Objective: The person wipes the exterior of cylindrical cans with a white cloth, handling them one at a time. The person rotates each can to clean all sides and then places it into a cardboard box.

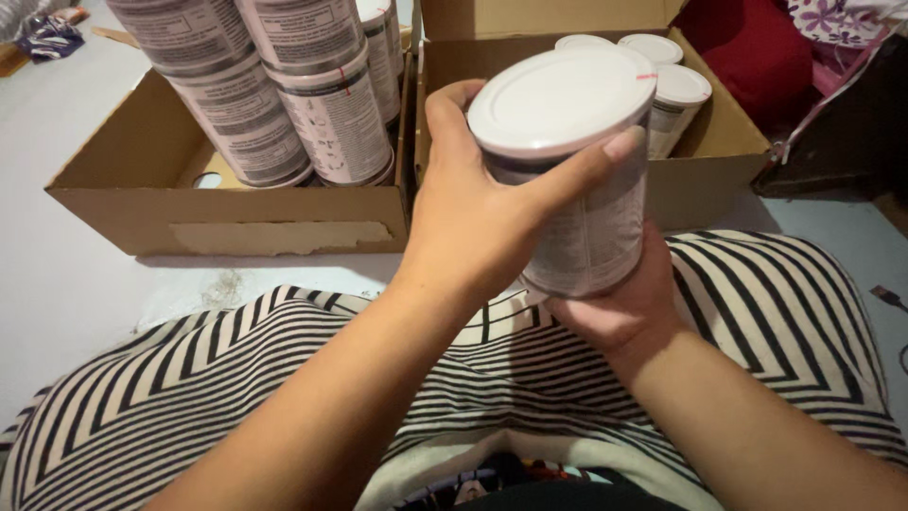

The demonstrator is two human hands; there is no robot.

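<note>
Above the striped lap point(236, 378), both hands grip one can point(577, 170) with a white lid: the left hand point(473, 218) curls closed around its side, the right hand point(624, 303) cups it from beneath. Just behind the can sits a cardboard box point(719, 161) holding more cans point(662, 66). Left of the can, a second box point(132, 199) carries stacked cans point(284, 85).

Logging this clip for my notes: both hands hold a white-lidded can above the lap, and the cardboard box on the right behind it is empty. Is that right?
Not quite. The head view shows the right-hand cardboard box holding more white-lidded cans, so it is not empty. The rest stands: the left hand and right hand hold the white-lidded can above the lap.
</note>
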